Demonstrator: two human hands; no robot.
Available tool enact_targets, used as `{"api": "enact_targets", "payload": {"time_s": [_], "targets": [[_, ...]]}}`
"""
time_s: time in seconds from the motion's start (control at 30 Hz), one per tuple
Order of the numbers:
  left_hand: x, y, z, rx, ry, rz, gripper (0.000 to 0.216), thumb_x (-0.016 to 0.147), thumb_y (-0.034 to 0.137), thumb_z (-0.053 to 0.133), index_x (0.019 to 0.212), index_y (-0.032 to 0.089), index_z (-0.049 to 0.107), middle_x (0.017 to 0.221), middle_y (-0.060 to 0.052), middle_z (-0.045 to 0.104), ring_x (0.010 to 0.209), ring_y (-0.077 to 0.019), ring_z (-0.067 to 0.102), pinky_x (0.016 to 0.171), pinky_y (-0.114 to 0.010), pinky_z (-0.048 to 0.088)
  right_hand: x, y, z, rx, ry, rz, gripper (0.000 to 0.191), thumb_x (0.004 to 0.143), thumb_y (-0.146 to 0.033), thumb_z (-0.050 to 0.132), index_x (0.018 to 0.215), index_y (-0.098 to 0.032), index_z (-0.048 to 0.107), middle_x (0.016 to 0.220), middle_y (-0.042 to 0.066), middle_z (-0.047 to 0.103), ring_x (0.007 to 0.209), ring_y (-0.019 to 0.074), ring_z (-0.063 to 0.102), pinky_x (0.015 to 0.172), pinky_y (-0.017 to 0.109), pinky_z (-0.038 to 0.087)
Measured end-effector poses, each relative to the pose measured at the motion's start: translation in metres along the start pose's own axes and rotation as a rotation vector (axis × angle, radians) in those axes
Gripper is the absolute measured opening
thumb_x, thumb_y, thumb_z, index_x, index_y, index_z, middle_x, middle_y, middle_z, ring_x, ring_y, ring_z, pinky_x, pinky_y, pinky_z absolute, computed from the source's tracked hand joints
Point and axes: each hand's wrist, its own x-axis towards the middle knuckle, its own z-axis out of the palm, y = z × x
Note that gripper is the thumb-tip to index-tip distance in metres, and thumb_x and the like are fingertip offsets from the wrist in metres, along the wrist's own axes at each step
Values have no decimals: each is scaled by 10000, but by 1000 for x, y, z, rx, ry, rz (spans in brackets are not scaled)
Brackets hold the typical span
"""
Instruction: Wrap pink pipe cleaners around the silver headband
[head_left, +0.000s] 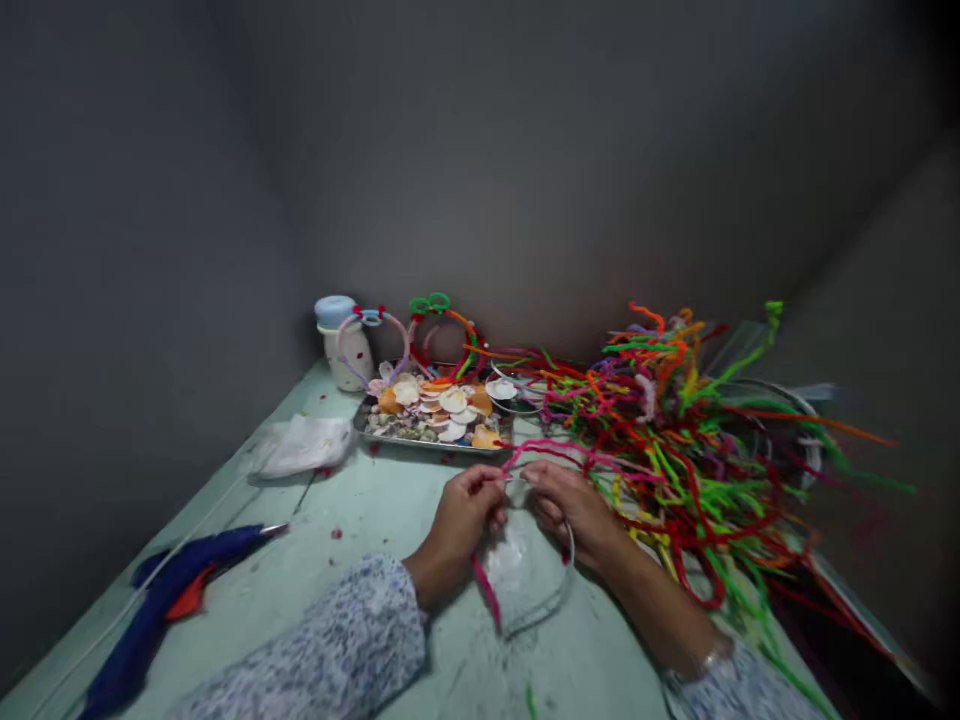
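Observation:
Both hands are closed at the top of a thin hoop that looks like a headband (568, 575). Its right side is pale grey, and fuzzy pink pipe cleaner (486, 594) covers part of its left side. My left hand (465, 515) pinches the hoop near the pink part. My right hand (576, 512) grips the pale side, fingertips close to those of the left. Pink pipe cleaner strands (551, 449) run from the fingertips toward the right. Exactly what lies between the fingertips is too small to make out.
A metal tray (420, 443) of shells stands behind my hands. Decorated hoops (373, 318) rise by a blue-lidded jar (346, 350). At left are a plastic bag (304, 446) and a blue glue gun (176, 590) with a cord. Tangled pipe cleaners (675, 440) heap at right.

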Motion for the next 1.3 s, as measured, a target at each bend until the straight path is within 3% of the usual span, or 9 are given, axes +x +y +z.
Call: {"api": "enact_targets", "payload": {"time_s": [0.53,0.87,1.3], "targets": [[0,2,0,55,16,24,124,732,249,586,800,150,554,564,45,511,448,-63,465,447,-179,356,4,7,-5,18,-6,9,205,779,-329,658,854,-172,549,421,-114,342,352,31,226,360,178,139],[0,1,0,13,18,22,259,730,273,611,948,137,569,603,28,551,467,-71,491,445,-182,376,2,2,-1,40,-6,10,192,776,-322,660,811,-172,545,426,-113,343,345,21,219,351,168,135],[1,1,0,14,25,42,137,716,214,586,835,152,554,610,27,557,467,-67,496,444,-178,378,4,6,-3,60,-2,-5,166,736,-284,659,799,-171,555,380,-116,365,309,26,245,343,170,140]]}}
